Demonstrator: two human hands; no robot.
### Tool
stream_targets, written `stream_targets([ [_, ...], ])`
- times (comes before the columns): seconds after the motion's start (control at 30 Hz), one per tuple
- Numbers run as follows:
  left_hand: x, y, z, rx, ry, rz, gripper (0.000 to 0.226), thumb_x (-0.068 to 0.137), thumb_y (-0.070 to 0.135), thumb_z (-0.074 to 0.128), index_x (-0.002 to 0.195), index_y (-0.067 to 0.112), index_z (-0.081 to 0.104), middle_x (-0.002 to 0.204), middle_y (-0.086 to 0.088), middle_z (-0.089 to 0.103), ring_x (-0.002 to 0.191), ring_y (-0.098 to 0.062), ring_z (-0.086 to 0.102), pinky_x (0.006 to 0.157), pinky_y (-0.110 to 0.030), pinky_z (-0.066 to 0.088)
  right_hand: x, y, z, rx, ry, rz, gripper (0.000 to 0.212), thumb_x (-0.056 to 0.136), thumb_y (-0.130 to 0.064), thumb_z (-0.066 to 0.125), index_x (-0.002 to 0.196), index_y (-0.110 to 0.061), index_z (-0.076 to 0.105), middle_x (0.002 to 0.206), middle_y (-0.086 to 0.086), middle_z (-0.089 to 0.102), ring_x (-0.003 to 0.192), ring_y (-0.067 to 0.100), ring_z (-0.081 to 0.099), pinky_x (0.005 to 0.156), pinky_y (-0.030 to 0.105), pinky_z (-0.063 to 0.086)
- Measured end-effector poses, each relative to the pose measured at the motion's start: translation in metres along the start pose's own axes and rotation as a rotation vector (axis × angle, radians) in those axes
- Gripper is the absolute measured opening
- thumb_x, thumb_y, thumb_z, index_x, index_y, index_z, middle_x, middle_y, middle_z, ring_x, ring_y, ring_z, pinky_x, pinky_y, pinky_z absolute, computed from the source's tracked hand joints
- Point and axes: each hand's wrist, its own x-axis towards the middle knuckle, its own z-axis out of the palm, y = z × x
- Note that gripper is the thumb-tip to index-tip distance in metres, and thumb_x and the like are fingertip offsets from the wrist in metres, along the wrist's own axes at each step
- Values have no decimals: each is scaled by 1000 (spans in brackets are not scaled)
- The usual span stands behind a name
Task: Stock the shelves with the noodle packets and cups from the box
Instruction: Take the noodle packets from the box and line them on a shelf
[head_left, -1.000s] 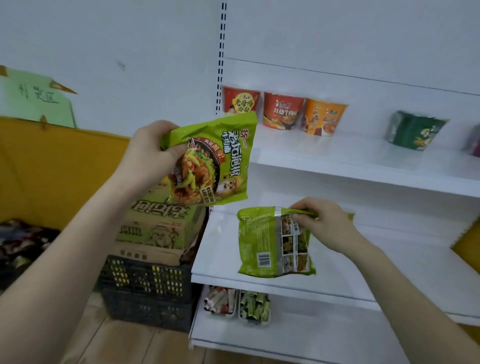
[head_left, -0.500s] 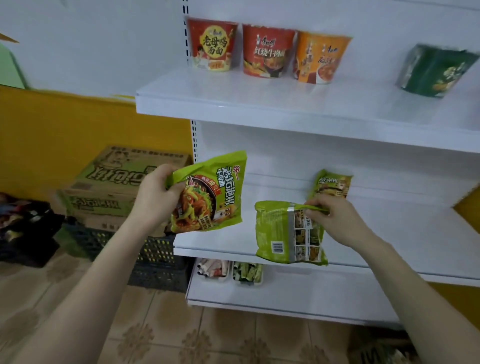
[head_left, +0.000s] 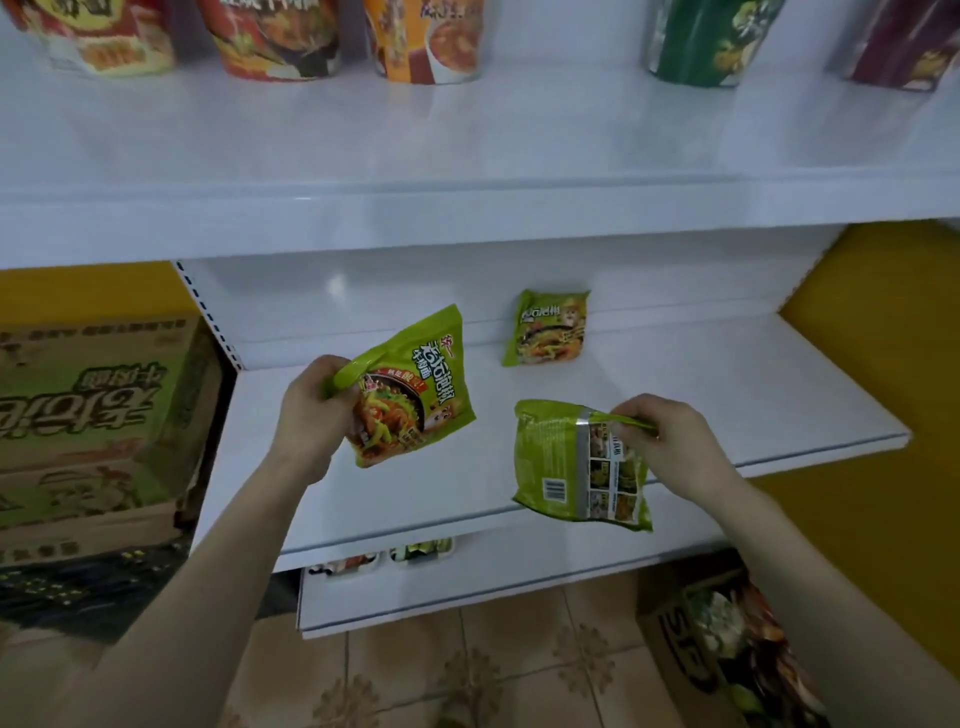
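A: Layout?
B: White shelving fills the view. The upper shelf (head_left: 467, 156) carries five noodle cups (head_left: 426, 41) in a row along the back, with their tops cut off by the frame. The middle shelf (head_left: 753, 395) is where both hands are. The lower shelf (head_left: 493, 587) sticks out beneath it. Small trays (head_left: 384, 557) show under the middle shelf's lip, contents too small to tell.
A: Boxes?
B: A printed carton (head_left: 93, 426) sits left of the shelving on a black crate (head_left: 88, 587). An open box (head_left: 727, 644) is on the tiled floor (head_left: 467, 675) at bottom right, with packets inside.
A: Arms?
B: Two bare forearms come up from the bottom corners, angled inward toward the middle shelf. Wrists are roughly level.
A: Left hand?
B: The left hand (head_left: 311, 415) has its fingers curled round the top corner of the front-facing packet (head_left: 421, 395). The packet's printed side faces the camera, tilted, over the left half of the middle shelf. Can't tell if its bottom edge touches the board.
A: Right?
B: The right hand (head_left: 675, 447) pinches the top seam of the barcode-side packet (head_left: 561, 462) between thumb and fingers. The packet hangs down at the shelf's front edge and its lower part covers the lip.
A: Anything on the shelf already?
B: The third packet (head_left: 550, 327) stands against the back panel of the middle shelf. It's behind the two held packets and apart from both.
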Motion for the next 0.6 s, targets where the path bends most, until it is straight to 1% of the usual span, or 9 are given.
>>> stream_targets([
  [0.07, 17, -2, 24, -88, -22, -87, 34, 86, -13, 37, 74, 16, 51, 70, -10, 53, 60, -26, 53, 51, -29, 48, 8, 15, -2, 10, 49, 19, 15, 90, -10, 57, 98, -1, 66, 91, 10, 65, 81, 17, 51, 65, 22, 31],
  [0.1, 24, -3, 36, -120, -28, -128, 34, 86, -14, 36, 74, 15, 51, 69, -11, 53, 58, -24, 53, 47, -27, 49, 12, 23, -3, 22, 75, 34, 14, 89, -9, 57, 97, -1, 66, 91, 10, 65, 81, 17, 52, 66, 22, 31],
  [0.13, 29, -4, 48, -144, -30, -161, 34, 87, -14, 36, 75, 14, 50, 69, -11, 52, 57, -23, 52, 47, -27, 49, 15, 30, -5, 37, 98, 52, 13, 89, -8, 57, 96, -1, 67, 90, 9, 65, 81, 17, 52, 66, 22, 31],
  [0.23, 43, -7, 84, -187, -54, -200, 33, 87, -14, 35, 74, 13, 49, 74, -12, 52, 64, -24, 53, 58, -33, 48, 22, 52, -8, 71, 153, 104, 12, 89, -6, 57, 93, -2, 66, 83, 4, 60, 79, 18, 52, 65, 22, 32],
  [0.3, 52, -10, 107, -210, -61, -230, 32, 86, -15, 34, 74, 12, 48, 74, -12, 53, 66, -26, 53, 61, -35, 46, 28, 66, -11, 82, 180, 143, 12, 89, -6, 56, 94, -2, 66, 83, 5, 61, 78, 18, 53, 66, 21, 33],
  [0.37, 61, -15, 131, -235, -32, -262, 31, 85, -15, 34, 75, 11, 49, 75, -11, 53, 68, -27, 54, 60, -36, 47, 36, 81, -12, 87, 206, 160, 13, 89, -7, 56, 95, -3, 66, 89, 9, 65, 79, 17, 53, 67, 21, 34],
  [0.43, 69, -21, 155, -259, 10, -288, 29, 84, -15, 33, 82, 8, 51, 78, -11, 55, 70, -28, 56, 59, -36, 49, 45, 97, -12, 89, 221, 167, 14, 89, -8, 56, 96, -2, 66, 93, 11, 67, 80, 19, 54, 67, 22, 34],
  [0.5, 75, -33, 176, -316, 64, -307, 33, 82, -16, 30, 95, 7, 51, 81, -10, 55, 72, -27, 57, 58, -36, 50, 53, 113, -9, 93, 231, 155, 14, 89, -9, 56, 97, -2, 66, 95, 13, 68, 81, 22, 55, 67, 22, 34],
  [0.6, 83, -60, 197, -458, 109, -304, 47, 79, -18, 30, 109, 10, 55, 96, -14, 59, 84, -31, 60, 70, -43, 54, 66, 134, -1, 107, 259, 137, 15, 90, -8, 55, 97, -1, 65, 95, 14, 67, 80, 21, 54, 68, 24, 35],
])
